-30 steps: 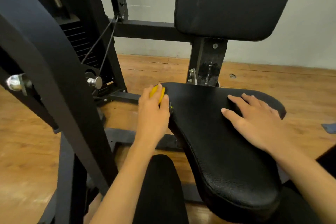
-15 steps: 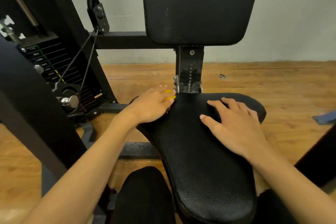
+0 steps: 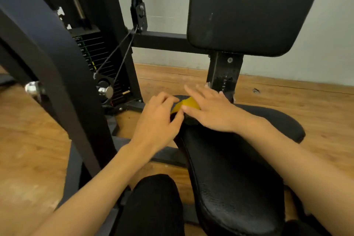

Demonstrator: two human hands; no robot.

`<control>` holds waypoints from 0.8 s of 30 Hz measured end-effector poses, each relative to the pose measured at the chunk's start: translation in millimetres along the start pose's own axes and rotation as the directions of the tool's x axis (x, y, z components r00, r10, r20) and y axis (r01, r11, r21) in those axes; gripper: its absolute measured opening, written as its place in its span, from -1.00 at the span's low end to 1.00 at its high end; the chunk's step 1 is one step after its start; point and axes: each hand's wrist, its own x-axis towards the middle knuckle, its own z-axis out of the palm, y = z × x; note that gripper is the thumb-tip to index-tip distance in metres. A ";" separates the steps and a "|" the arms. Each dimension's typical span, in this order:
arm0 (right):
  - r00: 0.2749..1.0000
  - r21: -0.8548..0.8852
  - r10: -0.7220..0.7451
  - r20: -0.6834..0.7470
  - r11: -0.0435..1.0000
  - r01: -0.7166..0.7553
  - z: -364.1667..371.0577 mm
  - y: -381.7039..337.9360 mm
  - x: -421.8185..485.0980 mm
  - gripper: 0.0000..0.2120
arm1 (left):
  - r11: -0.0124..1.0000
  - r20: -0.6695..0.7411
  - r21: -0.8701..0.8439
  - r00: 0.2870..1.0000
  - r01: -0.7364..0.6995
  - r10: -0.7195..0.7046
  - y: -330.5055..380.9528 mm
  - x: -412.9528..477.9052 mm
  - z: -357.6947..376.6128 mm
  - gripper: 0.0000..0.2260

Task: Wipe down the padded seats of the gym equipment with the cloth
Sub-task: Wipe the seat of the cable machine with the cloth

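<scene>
At the far-left corner of the padded seat [image 3: 239,178], the left hand [image 3: 157,122] pinches the yellow cloth [image 3: 191,104]; the right hand [image 3: 212,113], fingers straight, flattens it, apparently readying a wipe.

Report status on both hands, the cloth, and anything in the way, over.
Left hand pinches cloth at seat's far left corner. Right hand flat, fingers on cloth. Post stands just beyond the fingertips.

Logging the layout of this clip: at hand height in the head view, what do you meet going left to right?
chrome knob → black frame arm → chrome pin → left hand → yellow cloth → right hand → right lobe of the padded seat
</scene>
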 end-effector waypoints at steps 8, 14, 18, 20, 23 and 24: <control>0.983 0.097 -0.156 0.094 0.984 0.147 3.0 3.9 81.3 -0.48 | 0.992 0.059 0.091 0.994 0.089 -0.095 -0.2 -13.1 7.5 -0.50; 0.988 0.053 -0.147 -0.042 0.987 0.149 -0.1 12.4 72.7 -0.64 | 0.981 -0.042 0.142 0.990 -0.128 0.135 8.9 -17.8 4.3 -0.77; 0.983 0.008 -0.098 -0.154 0.995 0.101 0.0 42.3 40.0 -0.65 | 0.927 0.132 -0.064 0.918 -0.369 0.374 7.7 -7.6 9.4 -0.79; 0.991 0.067 -0.056 -0.123 0.996 0.065 -1.4 33.9 44.7 -0.66 | 0.922 0.130 -0.136 0.916 -0.363 0.380 4.0 -10.0 14.1 -0.75; 0.995 0.157 -0.103 -0.003 0.982 0.102 -4.5 3.8 81.0 -0.60 | 0.919 0.084 -0.256 0.940 -0.300 0.330 1.8 -16.7 20.1 -0.72; 0.995 0.182 -0.101 0.020 0.979 0.096 -4.7 -3.7 93.0 -0.45 | 0.918 0.085 -0.282 0.946 -0.280 0.314 1.4 -17.1 21.5 -0.72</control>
